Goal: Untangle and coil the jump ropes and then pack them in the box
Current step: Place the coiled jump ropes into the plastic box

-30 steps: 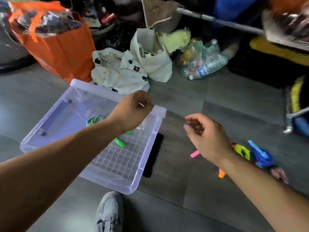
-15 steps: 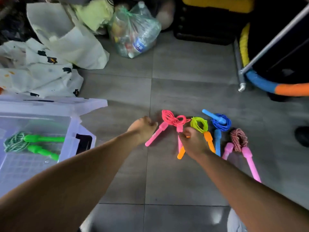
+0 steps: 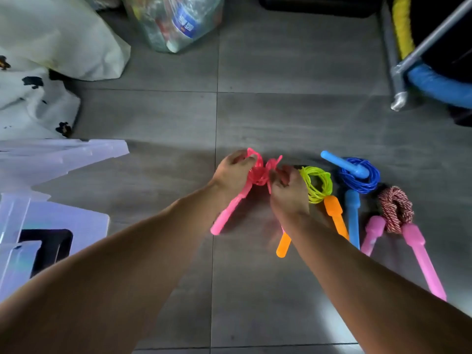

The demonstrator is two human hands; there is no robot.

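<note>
Head view: worked low over grey floor tiles (image 3: 281,118). Had bare tile ahead of the hands and again toward the near edge. Hemmed in at left by the clear box (image 3: 84,223), at far left by white bags (image 3: 63,42), and at far right by a metal frame leg (image 3: 397,98).

Gripped the pink jump rope (image 3: 258,175) on both sides, out on the tiles well right of the box. Curled the left hand (image 3: 233,172) over the coil's top and pinched its right side with the right hand (image 3: 288,190). Had the yellow-green rope (image 3: 318,183) just beside the right hand, then the blue rope (image 3: 360,177) and the red-and-white rope (image 3: 396,208), all coiled.
</note>
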